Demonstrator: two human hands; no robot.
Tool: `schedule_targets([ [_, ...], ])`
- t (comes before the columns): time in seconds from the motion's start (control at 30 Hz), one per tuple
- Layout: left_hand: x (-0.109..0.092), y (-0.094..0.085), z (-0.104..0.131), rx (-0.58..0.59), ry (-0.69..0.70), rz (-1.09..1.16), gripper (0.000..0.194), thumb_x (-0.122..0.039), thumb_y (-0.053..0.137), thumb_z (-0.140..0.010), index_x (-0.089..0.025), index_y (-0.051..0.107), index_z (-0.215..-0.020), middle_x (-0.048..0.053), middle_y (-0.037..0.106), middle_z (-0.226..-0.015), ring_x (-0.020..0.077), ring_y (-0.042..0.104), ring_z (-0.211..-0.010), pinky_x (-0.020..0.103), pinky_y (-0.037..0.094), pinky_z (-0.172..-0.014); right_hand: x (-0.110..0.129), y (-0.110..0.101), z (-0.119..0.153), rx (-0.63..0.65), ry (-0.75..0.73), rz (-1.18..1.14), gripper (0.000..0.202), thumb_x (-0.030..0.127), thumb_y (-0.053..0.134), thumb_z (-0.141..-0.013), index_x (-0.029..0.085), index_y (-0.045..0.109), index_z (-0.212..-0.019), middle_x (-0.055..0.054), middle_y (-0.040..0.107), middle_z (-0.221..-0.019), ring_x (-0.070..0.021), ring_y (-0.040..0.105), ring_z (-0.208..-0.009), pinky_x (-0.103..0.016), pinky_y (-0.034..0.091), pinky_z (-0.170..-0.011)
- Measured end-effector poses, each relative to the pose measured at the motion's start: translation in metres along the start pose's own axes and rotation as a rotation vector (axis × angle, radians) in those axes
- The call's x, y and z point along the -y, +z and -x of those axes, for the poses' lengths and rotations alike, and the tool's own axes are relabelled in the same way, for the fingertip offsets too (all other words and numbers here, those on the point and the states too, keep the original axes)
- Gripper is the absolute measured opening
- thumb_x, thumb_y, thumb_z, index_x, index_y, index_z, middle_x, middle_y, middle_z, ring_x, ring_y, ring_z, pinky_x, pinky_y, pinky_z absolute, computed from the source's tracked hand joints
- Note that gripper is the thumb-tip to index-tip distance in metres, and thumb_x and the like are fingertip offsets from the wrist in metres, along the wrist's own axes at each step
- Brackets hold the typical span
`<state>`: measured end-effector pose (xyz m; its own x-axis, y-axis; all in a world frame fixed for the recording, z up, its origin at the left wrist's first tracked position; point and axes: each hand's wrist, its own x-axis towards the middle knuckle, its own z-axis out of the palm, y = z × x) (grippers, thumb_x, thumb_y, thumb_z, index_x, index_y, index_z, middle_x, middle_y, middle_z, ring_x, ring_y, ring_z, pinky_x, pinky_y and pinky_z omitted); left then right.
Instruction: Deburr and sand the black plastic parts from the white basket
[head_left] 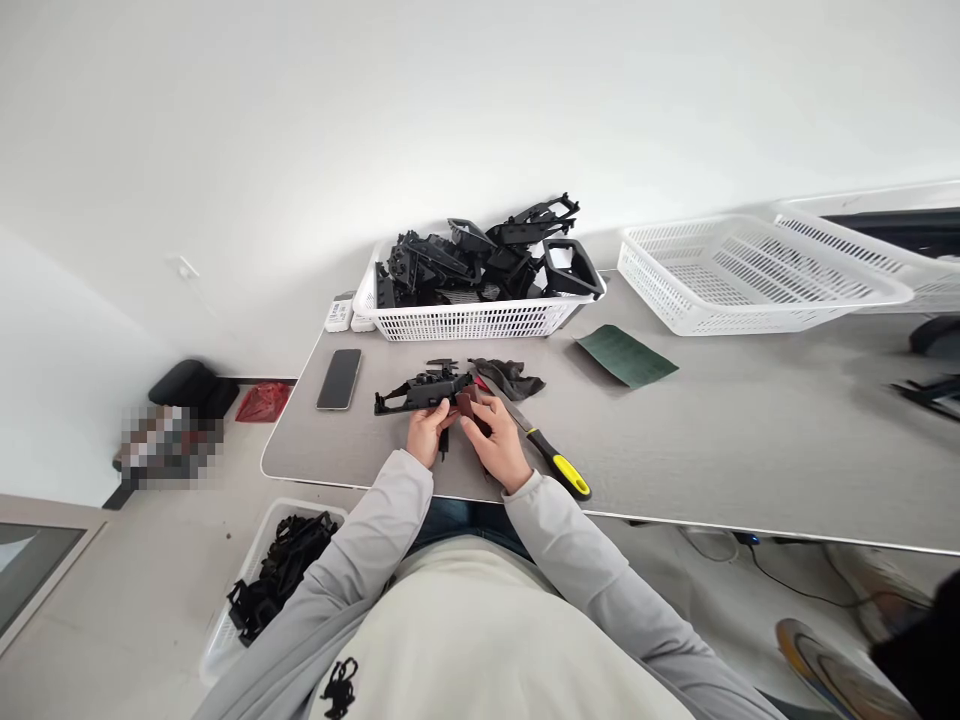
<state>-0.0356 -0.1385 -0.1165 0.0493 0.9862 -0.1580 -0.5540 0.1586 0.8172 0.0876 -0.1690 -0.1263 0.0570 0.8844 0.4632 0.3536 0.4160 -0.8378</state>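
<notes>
My left hand (pixel 424 434) is closed on a black plastic part (pixel 420 391), a moulded frame with clips and openings, held just above the table near its front edge. A folded reddish-brown piece of sandpaper (pixel 466 403) is pinched in my right hand (pixel 498 446), against the right end of the part. Close beside that hand lies a file with a black and yellow handle (pixel 564 468); its blade runs back toward a crumpled dark cloth or glove (pixel 511 379). My fingers hide where the sandpaper and part meet.
Behind my hands stands a white basket (pixel 472 322) heaped with black plastic parts. A phone (pixel 339 379) lies left, a green sheet (pixel 628 357) right. Another white basket (pixel 690 318) is at back right. On the floor, a white bin (pixel 217 640) holds more black parts.
</notes>
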Motion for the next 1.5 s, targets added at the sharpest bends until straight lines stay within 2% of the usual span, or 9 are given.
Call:
schedule_targets([
  [0.17,0.004,0.000,0.000,-0.014,0.052,-0.036,0.043,-0.046,0.086,-0.050,-0.016,0.073,-0.078,0.008,0.075,-0.084,0.0302,0.065,-0.107,0.046,0.044,-0.101,0.004,0.000,0.000,0.061,0.017,0.056,0.032,0.027,0.054,-0.085,0.023,0.070,-0.112,-0.010,0.059,-0.106,-0.0226,0.061,-0.099,-0.038,0.051,-0.087],
  [0.3,0.005,0.000,0.000,-0.057,0.082,-0.043,0.044,-0.049,0.086,-0.048,-0.017,0.073,-0.074,0.005,0.075,-0.082,0.0279,0.068,-0.099,0.044,0.045,-0.100,0.006,-0.003,0.001,0.065,0.047,0.015,0.028,0.026,0.055,-0.083,0.020,0.073,-0.103,-0.009,0.060,-0.098,-0.0221,0.061,-0.091,-0.038,0.052,-0.082],
  [0.5,0.002,-0.001,-0.001,-0.097,0.023,-0.011,0.045,-0.045,0.087,-0.047,-0.016,0.073,-0.078,0.005,0.074,-0.079,0.0259,0.071,-0.086,0.044,0.051,-0.090,0.005,-0.007,0.000,-0.020,0.098,-0.105,0.022,0.030,0.057,-0.084,0.022,0.072,-0.097,-0.007,0.061,-0.097,-0.0219,0.059,-0.092,-0.037,0.050,-0.083],
  [0.67,0.004,-0.002,-0.002,-0.196,-0.004,-0.007,0.044,-0.046,0.087,-0.045,-0.014,0.071,-0.071,0.006,0.073,-0.072,0.0250,0.071,-0.075,0.042,0.055,-0.079,0.001,-0.005,-0.001,-0.083,0.167,-0.141,0.018,0.033,0.059,-0.083,0.021,0.071,-0.090,-0.007,0.062,-0.095,-0.0217,0.059,-0.089,-0.036,0.050,-0.081],
  [0.8,0.007,-0.005,-0.003,-0.235,-0.041,-0.031,0.040,-0.045,0.085,-0.049,-0.013,0.070,-0.068,0.006,0.070,-0.062,0.0248,0.071,-0.069,0.040,0.057,-0.073,-0.001,-0.003,-0.005,-0.024,0.228,-0.150,0.020,0.034,0.059,-0.084,0.021,0.072,-0.090,-0.007,0.063,-0.091,-0.0224,0.061,-0.085,-0.037,0.051,-0.078],
  [1.03,0.007,-0.006,0.002,-0.275,-0.066,-0.141,0.041,-0.051,0.079,-0.060,-0.013,0.072,-0.071,0.010,0.072,-0.068,0.0249,0.070,-0.066,0.037,0.057,-0.067,0.002,-0.001,-0.008,0.030,0.253,-0.111,0.019,0.032,0.056,-0.088,0.020,0.070,-0.092,-0.009,0.063,-0.092,-0.0229,0.062,-0.086,-0.038,0.053,-0.078],
  [1.23,0.003,0.001,0.002,-0.360,-0.074,-0.318,0.031,-0.040,0.084,-0.058,-0.015,0.072,-0.070,0.008,0.072,-0.069,0.0227,0.068,-0.063,0.035,0.057,-0.065,0.002,-0.003,-0.008,0.080,0.288,-0.116,0.021,0.032,0.054,-0.089,0.022,0.071,-0.096,-0.010,0.064,-0.098,-0.0235,0.063,-0.091,-0.037,0.054,-0.081],
  [1.4,0.001,0.003,0.000,-0.321,-0.075,-0.385,0.026,-0.039,0.082,-0.060,-0.014,0.072,-0.064,0.009,0.072,-0.066,0.0232,0.069,-0.065,0.034,0.055,-0.066,0.000,-0.003,-0.006,0.080,0.307,-0.128,0.023,0.033,0.053,-0.089,0.022,0.071,-0.098,-0.009,0.064,-0.099,-0.0228,0.062,-0.092,-0.038,0.053,-0.084],
  [1.5,0.001,0.004,-0.002,-0.312,-0.050,-0.377,0.025,-0.036,0.083,-0.057,-0.015,0.073,-0.068,0.007,0.073,-0.068,0.0217,0.069,-0.064,0.033,0.055,-0.068,-0.001,-0.001,-0.005,0.085,0.292,-0.129,0.024,0.035,0.053,-0.089,0.022,0.071,-0.100,-0.009,0.063,-0.100,-0.0228,0.061,-0.094,-0.038,0.052,-0.087],
])
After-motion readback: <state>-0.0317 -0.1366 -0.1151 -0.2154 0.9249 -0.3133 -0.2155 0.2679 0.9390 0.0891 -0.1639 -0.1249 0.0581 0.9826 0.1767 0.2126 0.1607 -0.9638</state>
